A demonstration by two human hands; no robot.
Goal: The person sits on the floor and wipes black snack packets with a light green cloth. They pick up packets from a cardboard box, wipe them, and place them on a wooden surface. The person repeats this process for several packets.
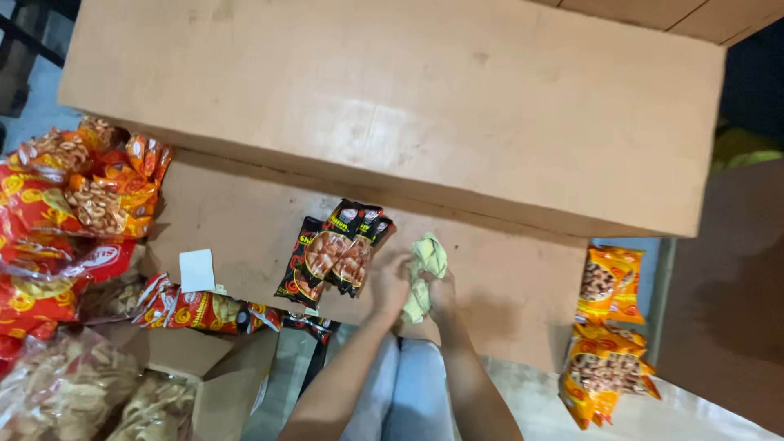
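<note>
hands [416, 294] grip cloth [425, 273] near box edge [490, 216]

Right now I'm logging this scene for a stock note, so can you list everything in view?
cardboard box: one, tan, across the top.
cardboard sheet: one, tan, flat under the hands.
black snack packets: a small bunch, black with red, centre, beside the left hand.
cloth: one, pale green, between both hands.
red snack packets: a pile, red and orange, far left.
white card: one, left of centre.
clear bags of crackers: at least two, beige, bottom left.
orange snack packets: several, orange and yellow, right.
left hand: on the cloth.
right hand: gripping the cloth.
</note>
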